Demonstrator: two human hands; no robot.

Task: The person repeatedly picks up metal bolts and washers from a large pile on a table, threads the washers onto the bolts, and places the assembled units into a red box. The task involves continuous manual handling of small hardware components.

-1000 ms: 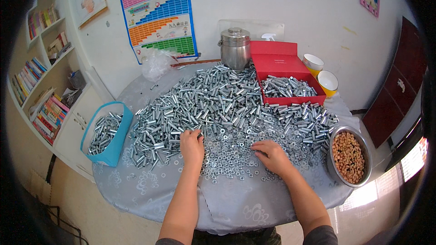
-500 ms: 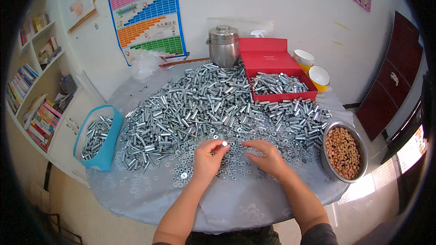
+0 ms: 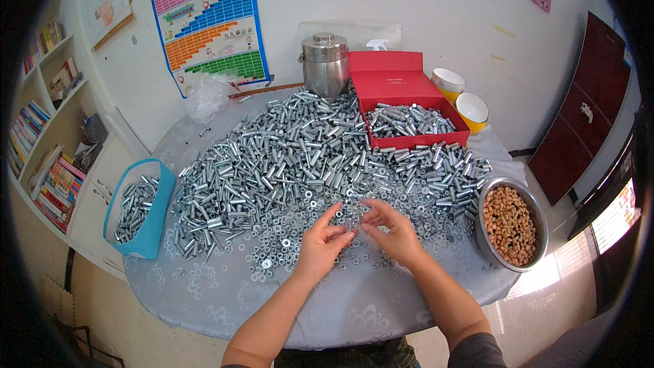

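Observation:
My left hand [image 3: 320, 243] and my right hand [image 3: 390, 230] are raised together over the front of a round table [image 3: 354, 307]. Their fingertips meet on a small silver metal sleeve [image 3: 351, 222] held upright between them. Under the hands lie scattered silver nuts and washers [image 3: 285, 241]. Behind them spreads a big heap of silver metal sleeves [image 3: 293, 157].
A blue basket [image 3: 154, 212] with sleeves hangs at the table's left edge. A red box [image 3: 409, 126] holding sleeves, a steel canister [image 3: 325, 65] and two yellow-and-white bowls [image 3: 470, 109] stand at the back. A metal bowl of brown nuts [image 3: 509, 225] sits right. Bookshelves [image 3: 41, 129] stand left.
My left hand came off the heap holding a small piece and moved right. Both hands rose and now meet over the washers.

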